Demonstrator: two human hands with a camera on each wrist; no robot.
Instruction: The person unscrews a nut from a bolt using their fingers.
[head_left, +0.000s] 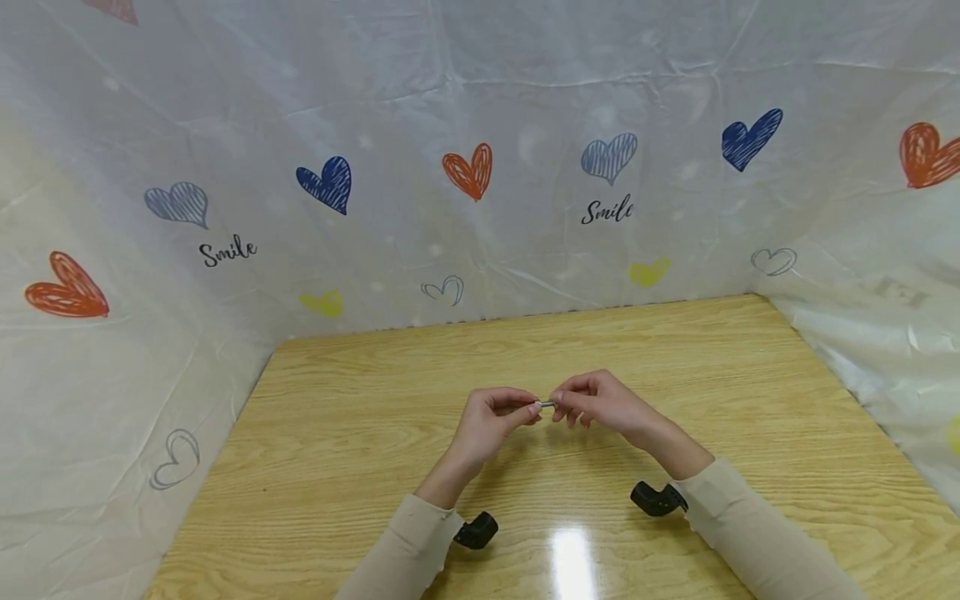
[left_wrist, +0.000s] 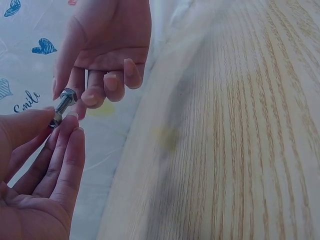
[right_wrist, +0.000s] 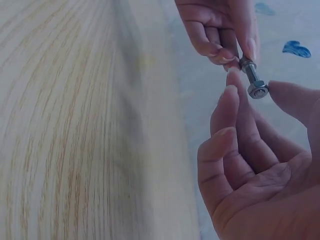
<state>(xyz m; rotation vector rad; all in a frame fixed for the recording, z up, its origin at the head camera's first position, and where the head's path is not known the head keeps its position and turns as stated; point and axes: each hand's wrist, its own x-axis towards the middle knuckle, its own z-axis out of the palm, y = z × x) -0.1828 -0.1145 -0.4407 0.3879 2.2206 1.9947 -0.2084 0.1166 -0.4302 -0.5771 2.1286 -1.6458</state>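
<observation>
The left hand (head_left: pixel 480 425) is pinching the head end of a steel bolt (right_wrist: pixel 252 74) between thumb and fingers, while the right hand (head_left: pixel 606 404) is gripping the nut (right_wrist: pixel 255 89) at the other end by thumb and forefinger; its other fingers are curling loosely aside. How firmly that forefinger is pressing is hard to tell, as the nut is partly covering it. Bare thread is showing between nut and head, and the bolt is being held above the table (head_left: pixel 360 417), between the two hands.

The step in hand seems to be turning the nut on the thread, though whether on or off isn't showing. The next move is probably calling for a steady left pinch and small, square twists from the right.

The far table edge is meeting a heart-printed sheet (head_left: pixel 525 250), well apart from the fingers. Bare wood is spreading to either side, leaving the elbows and wrists ample room.
</observation>
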